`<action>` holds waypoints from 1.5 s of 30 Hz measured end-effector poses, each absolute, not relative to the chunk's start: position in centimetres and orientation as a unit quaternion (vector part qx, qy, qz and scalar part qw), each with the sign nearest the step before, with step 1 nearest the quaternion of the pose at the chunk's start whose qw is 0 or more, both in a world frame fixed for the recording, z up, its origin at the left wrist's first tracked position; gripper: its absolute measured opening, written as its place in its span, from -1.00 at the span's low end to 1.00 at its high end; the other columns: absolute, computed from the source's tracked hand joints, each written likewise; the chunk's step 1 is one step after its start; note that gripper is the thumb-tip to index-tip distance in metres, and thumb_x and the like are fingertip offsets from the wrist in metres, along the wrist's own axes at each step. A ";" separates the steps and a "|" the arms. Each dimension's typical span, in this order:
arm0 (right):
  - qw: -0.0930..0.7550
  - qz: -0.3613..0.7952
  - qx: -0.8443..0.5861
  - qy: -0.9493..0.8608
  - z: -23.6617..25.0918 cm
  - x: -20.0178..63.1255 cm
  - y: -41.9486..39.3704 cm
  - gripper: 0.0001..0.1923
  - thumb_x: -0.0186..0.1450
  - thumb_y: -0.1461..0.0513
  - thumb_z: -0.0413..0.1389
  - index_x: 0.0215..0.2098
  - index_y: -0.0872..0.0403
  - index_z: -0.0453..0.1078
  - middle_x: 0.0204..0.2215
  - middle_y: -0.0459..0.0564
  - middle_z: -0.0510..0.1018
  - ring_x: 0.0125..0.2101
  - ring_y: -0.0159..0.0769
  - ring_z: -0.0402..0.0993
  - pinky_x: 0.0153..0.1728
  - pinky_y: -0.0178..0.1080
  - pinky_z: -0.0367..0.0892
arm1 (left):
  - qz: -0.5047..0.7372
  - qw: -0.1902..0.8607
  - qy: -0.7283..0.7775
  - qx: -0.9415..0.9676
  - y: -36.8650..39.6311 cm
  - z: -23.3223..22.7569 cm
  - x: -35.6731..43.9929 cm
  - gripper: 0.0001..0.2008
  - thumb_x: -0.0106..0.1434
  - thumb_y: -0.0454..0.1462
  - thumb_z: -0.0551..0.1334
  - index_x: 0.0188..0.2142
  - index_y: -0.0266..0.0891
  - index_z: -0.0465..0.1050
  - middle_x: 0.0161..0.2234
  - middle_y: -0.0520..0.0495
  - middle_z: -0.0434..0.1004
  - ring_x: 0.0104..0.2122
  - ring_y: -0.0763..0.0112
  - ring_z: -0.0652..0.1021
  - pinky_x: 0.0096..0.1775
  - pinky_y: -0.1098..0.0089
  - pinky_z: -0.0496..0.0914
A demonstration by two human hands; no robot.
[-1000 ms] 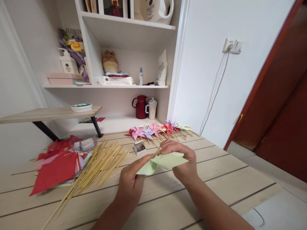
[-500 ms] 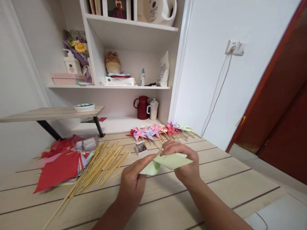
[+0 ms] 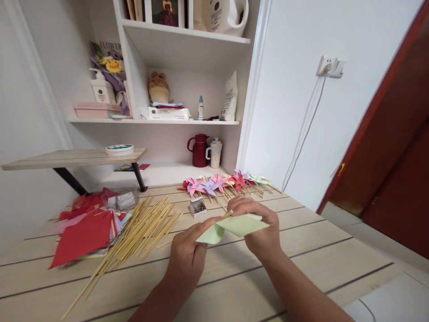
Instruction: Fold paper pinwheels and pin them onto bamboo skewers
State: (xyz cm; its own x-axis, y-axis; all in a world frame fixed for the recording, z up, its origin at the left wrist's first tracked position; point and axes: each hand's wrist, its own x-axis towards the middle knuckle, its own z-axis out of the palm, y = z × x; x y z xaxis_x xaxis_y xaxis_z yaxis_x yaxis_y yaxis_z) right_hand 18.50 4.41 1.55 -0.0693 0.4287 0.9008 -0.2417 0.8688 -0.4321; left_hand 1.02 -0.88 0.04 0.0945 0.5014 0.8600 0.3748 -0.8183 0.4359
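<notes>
A piece of light green paper point(image 3: 246, 225), its near edge curled, is held in the air above a planked table point(image 3: 321, 246), with the tip of a thin wooden stick point(image 3: 228, 214) showing at its far edge. A left hand point(image 3: 186, 255) grips the paper from one side, thumb and fingers closed on it; a right hand point(image 3: 264, 243), fingers curled over the top, is closed on the other side. The paper hides some of the fingertips, so which of them pinch the stick cannot be told for certain.

Just beyond the hands stands a small open box point(image 3: 200, 214) of tiny metallic pieces. Behind it, a row of pinwheels point(image 3: 217, 181) in pink, lilac, red, yellow and green lies along the table's far edge. To the left are a loose spread of wooden sticks point(image 3: 144, 232) and a stack of coloured sheets point(image 3: 82, 237), red on top.

Farther back, a dark red jug point(image 3: 200, 152) and a pale lidded mug point(image 3: 216, 155) stand side by side beneath white shelves point(image 3: 187, 36).
</notes>
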 end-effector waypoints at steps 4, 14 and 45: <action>0.678 0.241 -0.070 -0.691 1.4 18.5 4.5 -0.83 0.29 0.37 0.23 -0.27 -0.03 0.58 -0.42 -0.03 0.63 -0.37 -0.23 0.52 -0.27 -0.15 0.43 | 0.603 0.049 0.299 0.738 -0.9 0.1 0.9 -0.53 0.27 -0.52 0.09 0.04 -0.19 0.61 -0.08 -0.06 0.70 -0.11 0.33 0.69 -0.06 0.44 0.56; 0.672 0.201 -0.077 -0.708 2.0 18.6 3.9 -0.91 0.33 0.26 0.23 -0.28 -0.04 0.60 -0.44 -0.01 0.65 -0.39 -0.21 0.56 -0.28 -0.10 0.47 | 0.598 0.053 0.315 0.735 -0.6 -0.2 0.8 -0.52 0.28 -0.48 0.09 0.07 -0.16 0.59 -0.04 -0.05 0.69 -0.07 0.30 0.68 -0.01 0.37 0.56; 0.683 0.096 -0.069 -0.721 2.5 18.7 3.6 -0.80 0.31 0.35 0.20 -0.20 -0.07 0.60 -0.41 -0.03 0.69 -0.40 -0.22 0.58 -0.31 -0.10 0.48 | 0.556 0.066 0.357 0.748 -0.7 -0.4 0.4 -0.60 0.39 -0.35 0.07 0.09 -0.19 0.59 -0.03 -0.14 0.68 0.00 0.15 0.65 0.07 0.22 0.53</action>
State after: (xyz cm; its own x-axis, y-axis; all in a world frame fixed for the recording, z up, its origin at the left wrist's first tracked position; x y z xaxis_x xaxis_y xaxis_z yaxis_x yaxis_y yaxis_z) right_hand 18.74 3.65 2.53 -0.0578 0.2314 0.9711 -0.0314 0.9719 -0.2335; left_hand 0.41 -0.75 -0.43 0.1275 0.6073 0.7842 0.4608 -0.7364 0.4953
